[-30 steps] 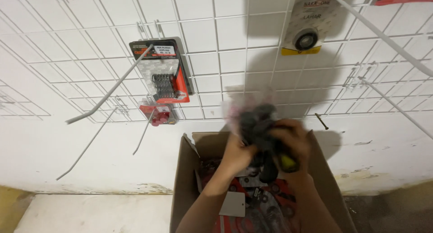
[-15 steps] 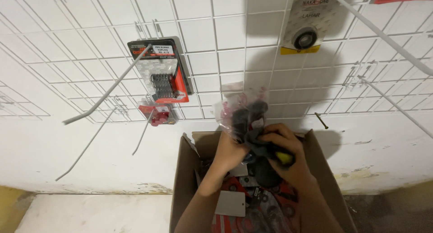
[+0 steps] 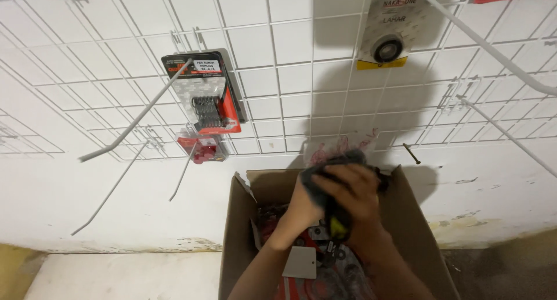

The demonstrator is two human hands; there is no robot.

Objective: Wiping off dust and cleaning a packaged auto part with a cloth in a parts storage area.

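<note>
Both my hands are raised over an open cardboard box [image 3: 412, 219] and grip the same bundle of dark parts in clear plastic packets [image 3: 339, 152]. My left hand [image 3: 303, 202] holds the bundle from the left side. My right hand [image 3: 354, 191] wraps over its front, fingers closed. A yellow and black bit [image 3: 338, 226] pokes out below my right palm. The box holds several more red and black packets [image 3: 313, 279] and a white card [image 3: 300, 263].
A white wire grid panel [image 3: 278, 62] covers the wall, with long white hooks [image 3: 136, 120] sticking out. A red and black packet of springs [image 3: 206, 94] and a small red packet [image 3: 202, 148] hang at left. A packet with a bearing [image 3: 394, 27] hangs top right.
My hands and the bundle have dropped lower towards the box, and my right hand has shifted over the front of the bundle.
</note>
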